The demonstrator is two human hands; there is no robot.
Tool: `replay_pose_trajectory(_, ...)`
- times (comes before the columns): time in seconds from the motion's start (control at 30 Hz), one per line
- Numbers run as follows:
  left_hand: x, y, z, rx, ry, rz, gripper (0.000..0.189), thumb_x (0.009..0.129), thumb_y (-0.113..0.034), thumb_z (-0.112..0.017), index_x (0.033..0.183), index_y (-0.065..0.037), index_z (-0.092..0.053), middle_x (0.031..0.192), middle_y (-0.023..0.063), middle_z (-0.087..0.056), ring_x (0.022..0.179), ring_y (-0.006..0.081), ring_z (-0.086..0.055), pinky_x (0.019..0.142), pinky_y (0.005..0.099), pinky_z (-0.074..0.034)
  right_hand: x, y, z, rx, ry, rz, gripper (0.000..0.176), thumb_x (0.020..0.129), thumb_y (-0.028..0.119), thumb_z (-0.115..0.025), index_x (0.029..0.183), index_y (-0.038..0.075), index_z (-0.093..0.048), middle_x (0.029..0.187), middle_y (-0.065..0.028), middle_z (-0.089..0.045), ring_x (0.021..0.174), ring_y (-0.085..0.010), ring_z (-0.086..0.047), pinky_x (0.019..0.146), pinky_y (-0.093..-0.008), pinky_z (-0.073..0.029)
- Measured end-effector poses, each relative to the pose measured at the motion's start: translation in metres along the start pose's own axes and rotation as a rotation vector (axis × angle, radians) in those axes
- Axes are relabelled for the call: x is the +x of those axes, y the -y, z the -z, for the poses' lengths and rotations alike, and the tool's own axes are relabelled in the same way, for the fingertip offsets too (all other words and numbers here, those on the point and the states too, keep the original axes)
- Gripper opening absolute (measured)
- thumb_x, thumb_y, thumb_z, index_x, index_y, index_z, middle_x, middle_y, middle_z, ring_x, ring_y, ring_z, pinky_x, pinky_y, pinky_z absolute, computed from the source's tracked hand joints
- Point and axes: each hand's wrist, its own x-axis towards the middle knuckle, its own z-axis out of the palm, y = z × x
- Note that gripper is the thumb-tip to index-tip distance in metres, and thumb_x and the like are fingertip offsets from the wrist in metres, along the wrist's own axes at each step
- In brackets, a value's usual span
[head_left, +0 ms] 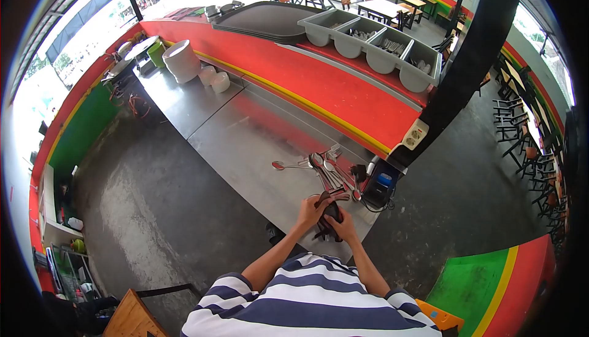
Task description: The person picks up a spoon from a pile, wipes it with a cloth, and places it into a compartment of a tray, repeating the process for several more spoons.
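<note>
My left hand is closed on a dark cloth, close to the front edge of the steel counter. On the other side of the cloth, my right hand grips it as well. Metal handles show at the top of the cloth, right by my left fingers; I cannot tell whether they are held in it. Just beyond my hands lies a loose pile of spoons and forks, with one spoon sticking out to the left.
Right of the cutlery stands a black device with a blue screen, its cable trailing. White plates and small bowls are stacked at the far left. A grey cutlery bin and stacked trays rest on the red ledge.
</note>
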Motion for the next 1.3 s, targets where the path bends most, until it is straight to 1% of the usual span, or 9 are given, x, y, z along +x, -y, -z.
replay_pose_trajectory(0.17,-0.017,-0.002,-0.004,-0.06,-0.034,0.092,0.035,0.088,-0.033,-0.072,0.08,0.001,-0.068,0.056,0.0091,-0.055,0.05,0.0116,-0.046,0.047,0.0332,-0.036,-0.022,-0.008,-0.002,-0.004,0.107,-0.071,0.034,0.084,0.021,-0.073,0.108,-0.001,-0.063,0.086,-0.002,-0.065,0.077,-0.0088,-0.059,0.072,-0.026,-0.049)
replay_pose_trajectory(0.27,-0.027,0.001,-0.004,-0.044,-0.067,0.147,0.044,0.087,-0.044,-0.071,0.08,0.0,-0.071,0.054,0.001,-0.053,0.052,0.0064,-0.045,0.046,0.0281,-0.035,-0.036,-0.008,-0.002,0.057,0.129,-0.141,0.029,0.084,0.02,-0.072,0.104,-0.001,-0.065,0.085,-0.0008,-0.065,0.075,-0.0082,-0.058,0.07,-0.0253,-0.048)
replay_pose_trajectory(0.37,-0.036,0.017,-0.012,0.027,-0.05,0.228,0.046,0.087,-0.045,-0.072,0.083,0.001,-0.071,0.058,0.001,-0.056,0.054,0.0063,-0.047,0.048,0.0277,-0.036,-0.045,-0.021,-0.002,0.085,0.138,-0.169,0.028,0.085,0.02,-0.072,0.102,-0.001,-0.065,0.084,-0.0008,-0.065,0.075,-0.0082,-0.058,0.07,-0.0248,-0.048)
replay_pose_trajectory(0.57,-0.06,0.032,-0.016,-0.102,0.198,0.248,0.039,0.088,-0.037,-0.072,0.082,0.001,-0.067,0.065,-0.0009,-0.057,0.058,0.0064,-0.047,0.052,0.0265,-0.038,-0.056,-0.047,-0.004,0.151,0.043,-0.24,0.026,0.087,0.022,-0.072,0.098,0.0,-0.066,0.084,-0.0001,-0.065,0.074,-0.0083,-0.058,0.068,-0.0244,-0.047)
replay_pose_trajectory(0.77,-0.054,0.015,-0.006,-0.341,0.092,0.415,0.036,0.09,-0.033,-0.071,0.076,0.0,-0.063,0.062,-0.0023,-0.054,0.056,0.0061,-0.045,0.049,0.0271,-0.036,-0.058,-0.027,-0.008,0.106,0.06,-0.218,0.023,0.086,0.02,-0.072,0.098,0.001,-0.067,0.085,0.0002,-0.064,0.074,-0.0085,-0.058,0.069,-0.0245,-0.048)
replay_pose_trajectory(0.97,-0.04,0.014,-0.005,-0.288,0.021,0.401,0.037,0.089,-0.033,-0.072,0.077,0.0,-0.064,0.066,-0.0018,-0.055,0.056,0.0067,-0.047,0.049,0.0267,-0.037,-0.056,-0.01,-0.011,0.155,0.042,-0.213,0.024,0.085,0.019,-0.072,0.099,0.0,-0.067,0.085,-0.0002,-0.065,0.075,-0.0084,-0.059,0.069,-0.0245,-0.047)
replay_pose_trajectory(1.07,-0.033,0.011,0.003,-0.358,0.159,0.452,0.035,0.089,-0.033,-0.072,0.081,0.0,-0.066,0.069,0.0,-0.059,0.058,0.0075,-0.052,0.051,0.0257,-0.039,-0.055,0.005,-0.013,0.185,0.007,-0.24,0.025,0.085,0.019,-0.072,0.099,0.0,-0.067,0.084,-0.0003,-0.066,0.075,-0.0086,-0.059,0.069,-0.0241,-0.047)
replay_pose_trajectory(1.17,-0.031,0.016,0.008,-0.271,0.309,0.279,0.031,0.088,-0.031,-0.073,0.088,0.0,-0.068,0.07,0.0018,-0.062,0.06,0.0086,-0.055,0.053,0.0254,-0.042,-0.044,-0.002,-0.011,0.201,-0.035,-0.161,0.025,0.085,0.02,-0.072,0.099,0.0,-0.067,0.085,-0.0007,-0.066,0.075,-0.0088,-0.059,0.069,-0.024,-0.047)
replay_pose_trajectory(1.3,-0.036,0.019,0.004,-0.21,0.227,0.294,0.027,0.089,-0.027,-0.072,0.093,-0.001,-0.069,0.071,0.0018,-0.063,0.061,0.0086,-0.056,0.055,0.0261,-0.044,-0.042,-0.002,-0.01,0.118,-0.023,-0.14,0.026,0.086,0.016,-0.071,0.104,-0.001,-0.067,0.088,-0.0032,-0.068,0.075,-0.01,-0.062,0.07,-0.0256,-0.05)
